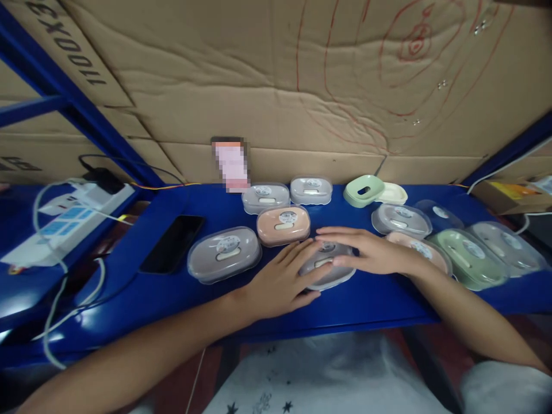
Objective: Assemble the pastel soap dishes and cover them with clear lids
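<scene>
The left hand (273, 284) and right hand (376, 251) are on a grey box (337, 278) near the bench's (293, 323) front edge.
Their visible fingers are stretched and unclenched, perhaps to steady it; whether they press, one cannot tell. The box's label (328, 246) is partly covered. Other boxes (224, 253) stand aside, likely leaving working room. The upright phone's (233, 164) screen, at the back edge, is blurred.

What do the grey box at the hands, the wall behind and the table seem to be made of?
Box: probably plastic, with a glossy, seemingly clear cover; its shiny edge suggests this.
Wall: matte brown cardboard, judging by its creases.
Table: smooth, glossy blue, perhaps painted metal; it reflects light, but this leaves the material open.
</scene>
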`<state>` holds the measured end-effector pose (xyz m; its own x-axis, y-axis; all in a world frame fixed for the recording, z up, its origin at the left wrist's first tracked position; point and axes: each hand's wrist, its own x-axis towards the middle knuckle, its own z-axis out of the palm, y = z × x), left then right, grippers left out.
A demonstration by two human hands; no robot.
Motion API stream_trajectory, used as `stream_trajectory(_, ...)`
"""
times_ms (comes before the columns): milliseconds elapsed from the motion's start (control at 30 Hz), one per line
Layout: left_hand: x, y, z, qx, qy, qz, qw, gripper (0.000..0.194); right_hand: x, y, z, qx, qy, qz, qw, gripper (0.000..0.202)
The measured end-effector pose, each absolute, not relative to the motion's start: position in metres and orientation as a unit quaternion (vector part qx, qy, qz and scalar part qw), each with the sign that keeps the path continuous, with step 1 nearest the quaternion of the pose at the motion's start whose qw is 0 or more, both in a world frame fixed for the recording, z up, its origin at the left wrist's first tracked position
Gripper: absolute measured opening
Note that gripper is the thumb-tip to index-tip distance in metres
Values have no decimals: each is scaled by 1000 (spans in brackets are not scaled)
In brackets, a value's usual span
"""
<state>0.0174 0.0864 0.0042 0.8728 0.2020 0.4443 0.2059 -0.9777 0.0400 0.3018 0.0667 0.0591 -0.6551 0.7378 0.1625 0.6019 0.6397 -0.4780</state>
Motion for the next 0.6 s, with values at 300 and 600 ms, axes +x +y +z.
stream_trajectory(300,16,89,6,-963,-116,-244,-23,48,304,43,48,-449,-875,160,85,87)
stream_trajectory(600,20,96,-1,-965,-154,-212,-23,72,286,27,15,-475,-870,-11,129,96)
